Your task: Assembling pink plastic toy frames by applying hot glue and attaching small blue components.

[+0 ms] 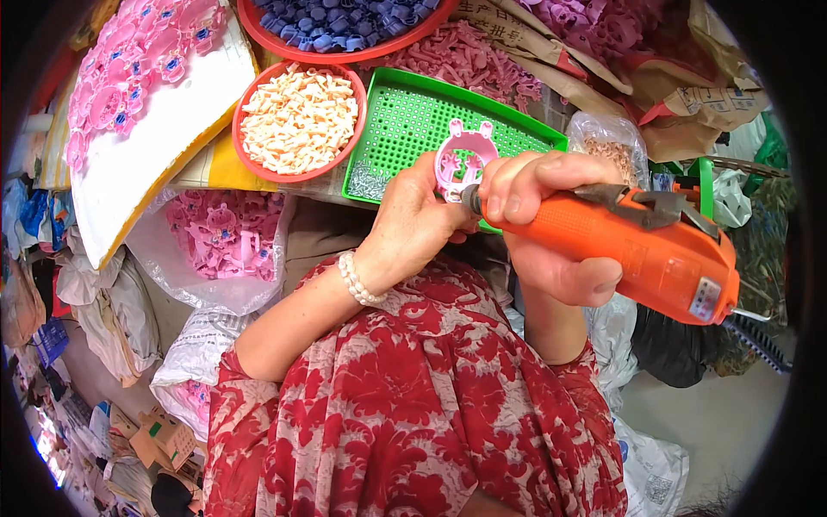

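My left hand (415, 211) is closed on a pink plastic frame (470, 142), round with small ear-like knobs on top, and holds it over the near edge of a green perforated tray (413, 112). In my right hand (551, 207) is an orange electric screwdriver (633, 250), gripped around its body and pointing left. Its dark tip meets the lower right side of the pink frame; the exact contact point is hidden by my fingers. Small silvery screws (369, 185) lie in the tray's near left corner.
A red bowl of cream-coloured pieces (297, 121) stands left of the tray, with a larger bowl of blue parts (345, 21) behind. Pink assemblies (129, 77) cover part of a white board (164, 155). A plastic bag of pink parts (228, 228) hangs below. Brown paper sacks (689, 121) lie far right.
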